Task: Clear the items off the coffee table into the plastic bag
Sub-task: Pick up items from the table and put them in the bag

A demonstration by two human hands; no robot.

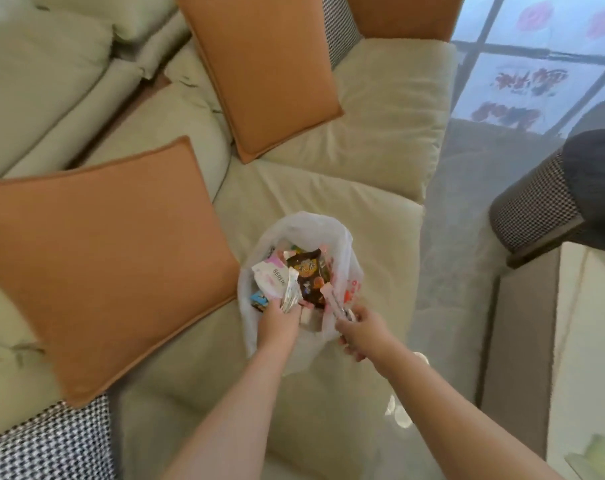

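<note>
A: Sitting on the pale green sofa [294, 188], what is that white thing?

B: The plastic bag [342, 244], thin and crinkly, translucent white with red print on its side. It stands on the seat cushion with its mouth open upward, just beside the big orange pillow [100, 258], which is square, matte and piped at the edge.

A: And inside the bag?

B: Glossy wrappers: a dark brown snack packet [308, 275] with its long axis running away from the person, a white and pink pack [271, 275] beside it, a bit of blue at the bag's near left.

A: The hands?

B: Both bare forearms reach forward over the cushion. The left hand [278, 322] is at the bag's near rim, fingers curled round a crumpled silvery wrapper [291, 294] that points into the bag. The right hand [358, 332] pinches the bag's twisted handle [332, 301] at the near right rim.

A: Anything else?

B: A second orange pillow [263, 71] lies further off beyond the bag, and a houndstooth cushion [48, 441] nearer than the big pillow.
</note>
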